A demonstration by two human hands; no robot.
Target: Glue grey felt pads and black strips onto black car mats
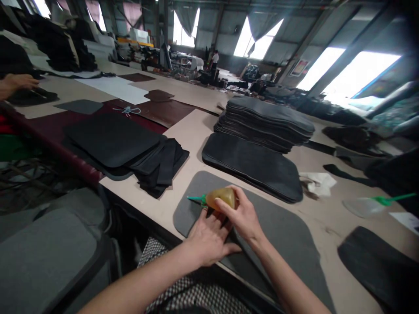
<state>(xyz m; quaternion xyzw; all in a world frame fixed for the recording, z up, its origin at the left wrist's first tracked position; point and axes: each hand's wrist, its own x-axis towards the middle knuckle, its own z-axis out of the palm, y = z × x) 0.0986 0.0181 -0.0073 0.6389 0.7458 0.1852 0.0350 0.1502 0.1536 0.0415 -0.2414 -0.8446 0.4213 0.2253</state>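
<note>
My right hand point(245, 218) is wrapped round a squeeze bottle point(221, 198) of yellowish liquid. The bottle is tipped on its side, its thin green nozzle pointing left just over a grey rounded panel point(284, 235). Below the bottle, my left hand point(209, 237) lies flat on the panel near the table's front edge, fingers stretched out and thumb spread to the right. A dark strip point(253, 259) runs along the panel beside this hand; its far end is hidden by the hand and bottle.
Behind the panel lie black padded pieces point(252, 165) and a tall stack of panels point(268, 122). Black sheets point(114, 137) and strips point(165, 168) sit to the left. A second bottle point(366, 206) lies at right. A co-worker's hand point(19, 83) shows far left.
</note>
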